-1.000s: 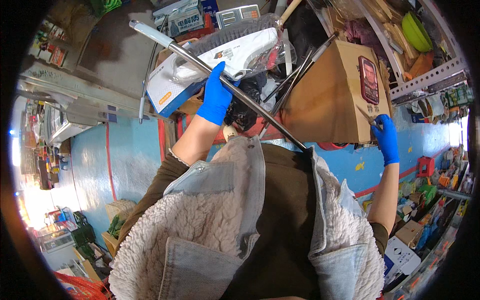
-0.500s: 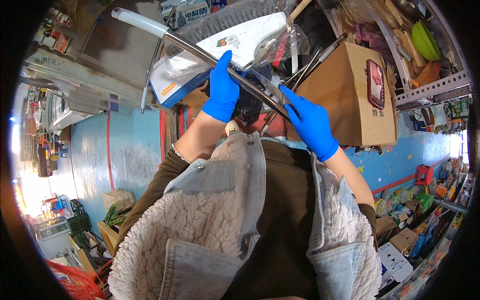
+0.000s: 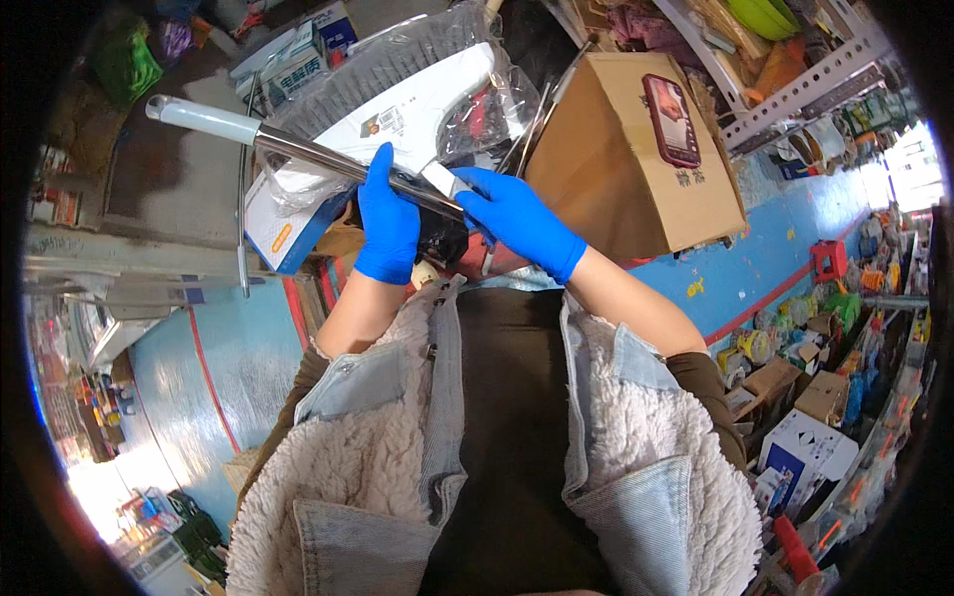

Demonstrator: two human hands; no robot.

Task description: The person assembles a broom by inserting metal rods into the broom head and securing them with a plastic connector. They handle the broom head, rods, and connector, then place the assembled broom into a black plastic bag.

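Note:
A shiny metal pole [image 3: 316, 157] with a pale grey handle grip [image 3: 204, 119] slants across in front of me, grip end at the upper left. My left hand [image 3: 389, 221], in a blue glove, is closed around its middle with the thumb pointing up along it. My right hand [image 3: 522, 221], also blue-gloved, is closed at the lower end, pinching a small flat whitish piece [image 3: 444, 181] against or just over the pole. Its exact kind is unclear. Behind the pole lies a white broom head [image 3: 407, 111] with grey bristles, in clear plastic wrap.
A blue-and-white box [image 3: 288, 230] sits under the broom head. A large cardboard box [image 3: 606, 159] with a phone [image 3: 672, 119] or a phone picture on its side stands to the right. Beyond it is a perforated metal shelf frame [image 3: 795, 94]. Crowded goods [image 3: 795, 397] line the right side.
My view has turned, so the scene sits further left. My right hand has shifted closer to my left along the pole, and the whitish piece now shows clearly at its fingertips.

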